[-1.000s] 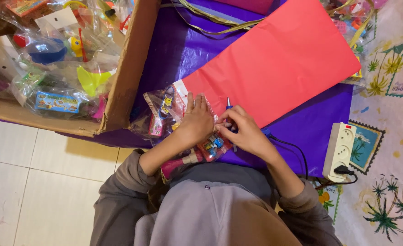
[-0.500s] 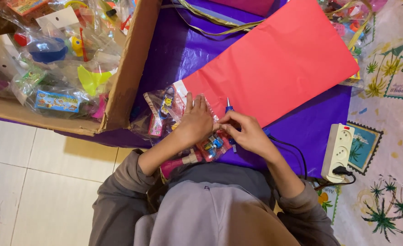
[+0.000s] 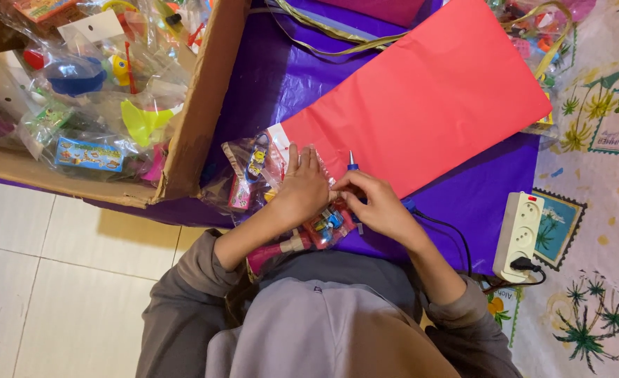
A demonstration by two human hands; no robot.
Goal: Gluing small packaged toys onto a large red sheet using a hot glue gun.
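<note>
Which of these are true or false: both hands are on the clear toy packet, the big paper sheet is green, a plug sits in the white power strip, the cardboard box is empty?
1. Both hands rest on the clear toy packet. True: the left hand lies flat on it, the right hand pinches at its edge.
2. The big paper sheet is green. False: it is red.
3. A plug sits in the white power strip. True.
4. The cardboard box is empty. False: it holds bagged toys.

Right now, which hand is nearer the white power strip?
Right. The right hand lies just left of the white power strip; the left hand is farther left, on the clear toy packets.
</note>
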